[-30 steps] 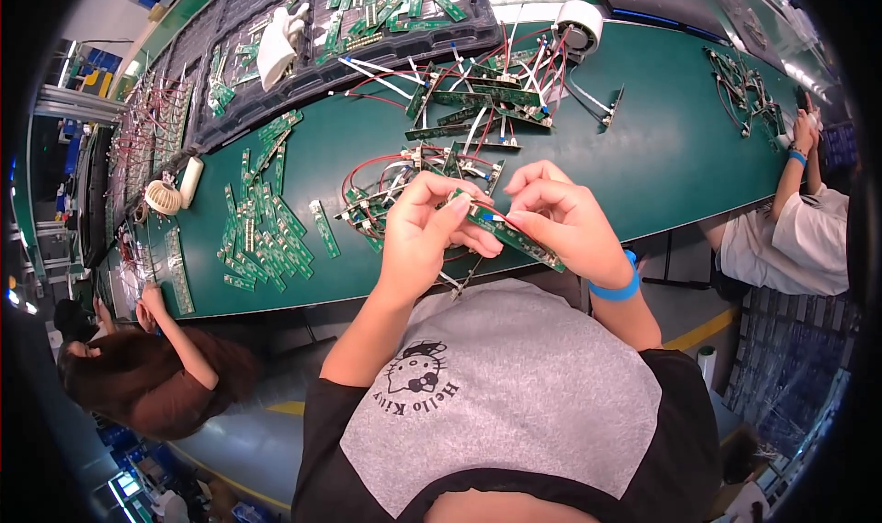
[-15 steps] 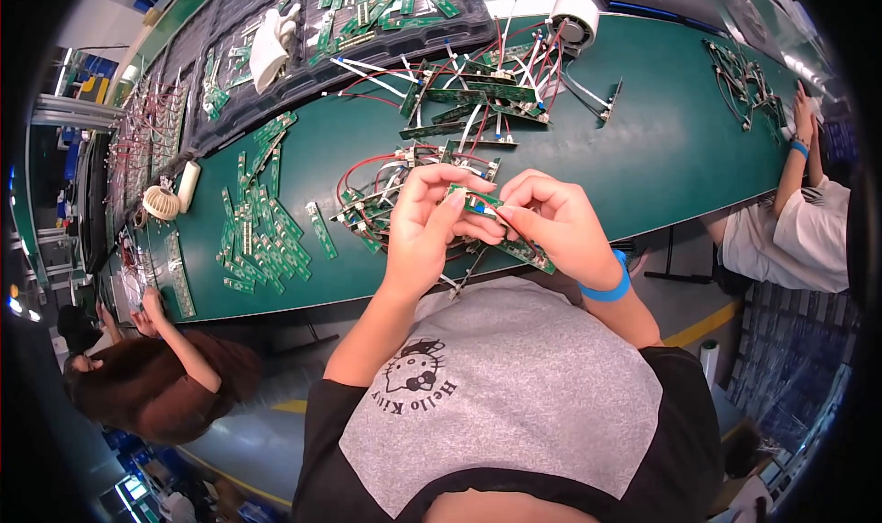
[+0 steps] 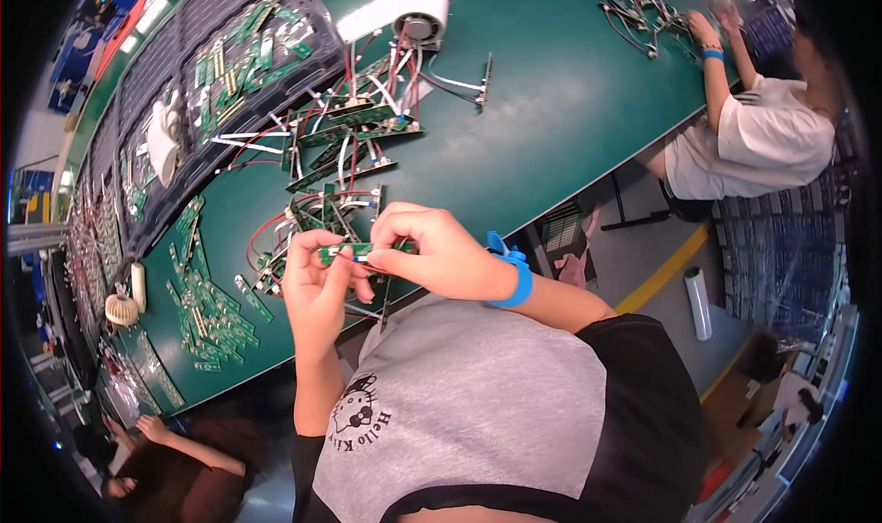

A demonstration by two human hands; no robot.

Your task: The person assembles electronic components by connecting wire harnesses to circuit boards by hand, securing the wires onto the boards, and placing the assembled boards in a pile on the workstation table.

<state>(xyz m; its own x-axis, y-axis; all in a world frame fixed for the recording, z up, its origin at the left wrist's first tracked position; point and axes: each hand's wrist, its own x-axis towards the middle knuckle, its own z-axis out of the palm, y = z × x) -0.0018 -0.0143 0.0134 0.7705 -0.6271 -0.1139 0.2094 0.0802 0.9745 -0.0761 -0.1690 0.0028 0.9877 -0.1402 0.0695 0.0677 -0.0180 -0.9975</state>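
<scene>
Between my hands is a narrow green circuit board (image 3: 336, 251) with pale connectors and a bit of blue on it. My left hand (image 3: 317, 284) pinches its left end between thumb and fingers. At the board's other end, the fingertips of my right hand (image 3: 441, 255) are closed by the blue spot, partly covering it. A blue strap (image 3: 516, 279) circles my right wrist. Just beyond my fingers lies a tangle of wired circuit boards (image 3: 317, 206) with red and white leads, partly hidden by my hands.
Loose green boards (image 3: 216, 316) lie on the green table (image 3: 542, 91) to the left. A black tray (image 3: 317, 59) holds more boards. Farther away are a heap of wired boards (image 3: 354, 123) and a white fan (image 3: 421, 28). Co-workers sit left and right.
The whole view has turned, so table and hands appear farther left and my hands lower. Both hands still hold the board, and my right hand now shows more of its back.
</scene>
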